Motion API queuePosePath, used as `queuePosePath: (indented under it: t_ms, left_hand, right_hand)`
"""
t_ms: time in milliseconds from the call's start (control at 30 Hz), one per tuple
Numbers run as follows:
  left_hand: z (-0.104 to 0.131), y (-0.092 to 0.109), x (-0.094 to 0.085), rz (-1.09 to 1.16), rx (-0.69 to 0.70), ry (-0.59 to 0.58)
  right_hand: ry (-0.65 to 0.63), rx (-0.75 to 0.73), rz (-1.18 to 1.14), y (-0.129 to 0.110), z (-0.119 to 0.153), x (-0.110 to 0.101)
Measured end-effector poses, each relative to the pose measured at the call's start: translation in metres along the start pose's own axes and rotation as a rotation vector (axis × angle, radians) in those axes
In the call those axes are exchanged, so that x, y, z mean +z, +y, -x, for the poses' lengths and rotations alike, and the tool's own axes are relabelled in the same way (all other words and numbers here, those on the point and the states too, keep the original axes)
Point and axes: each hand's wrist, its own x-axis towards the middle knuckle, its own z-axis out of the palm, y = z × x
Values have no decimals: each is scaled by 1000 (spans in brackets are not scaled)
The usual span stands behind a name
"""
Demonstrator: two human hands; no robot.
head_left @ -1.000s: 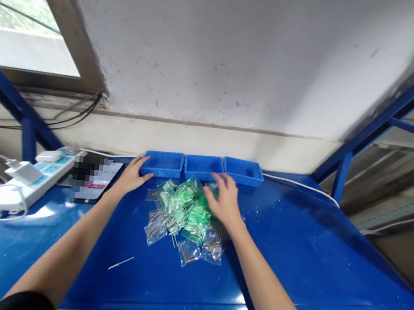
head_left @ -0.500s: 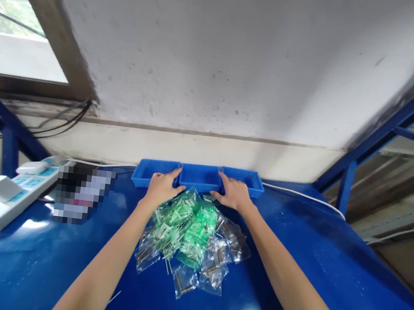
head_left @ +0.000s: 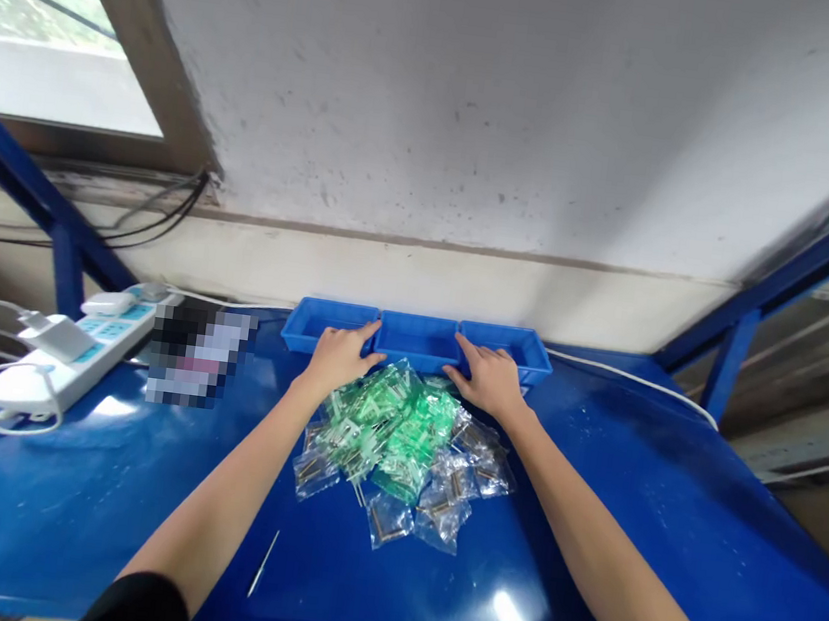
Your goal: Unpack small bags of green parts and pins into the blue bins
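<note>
Three blue plastic bins stand side by side against the wall: the left bin (head_left: 329, 325), the middle bin (head_left: 417, 341) and the right bin (head_left: 508, 347). My left hand (head_left: 339, 357) rests where the left and middle bins meet, its index finger and thumb spread apart. At the seam between the middle and right bins lies my right hand (head_left: 489, 378), thumb and index likewise stretched out. Between my forearms is a heap of green plastic bags (head_left: 396, 424) with slim parts inside. Clear bags (head_left: 443, 505) of brownish metal pins or screws surround its front and right side.
A thin screwdriver-like rod (head_left: 263, 564) lies near the front edge of the blue table (head_left: 574, 612). To the left are a white power strip (head_left: 83, 356) with chargers and cables, and a blurred-out item (head_left: 201, 355). A white cable (head_left: 633, 376) runs along the wall.
The camera view has shifted, bringing the table's front edge and the whole thin rod into sight. Both hands keep their places at the bin seams, and the bags lie as before.
</note>
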Motion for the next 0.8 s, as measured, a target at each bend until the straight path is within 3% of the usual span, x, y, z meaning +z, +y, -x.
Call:
queuePosePath:
  t_ms: [433, 800]
  left_hand:
    - [35, 16, -6, 35, -9, -15]
    - [46, 23, -11, 79, -7, -54]
  right_hand:
    - [69, -17, -47, -4, 35, -8]
    - [34, 21, -65, -7, 52, -18]
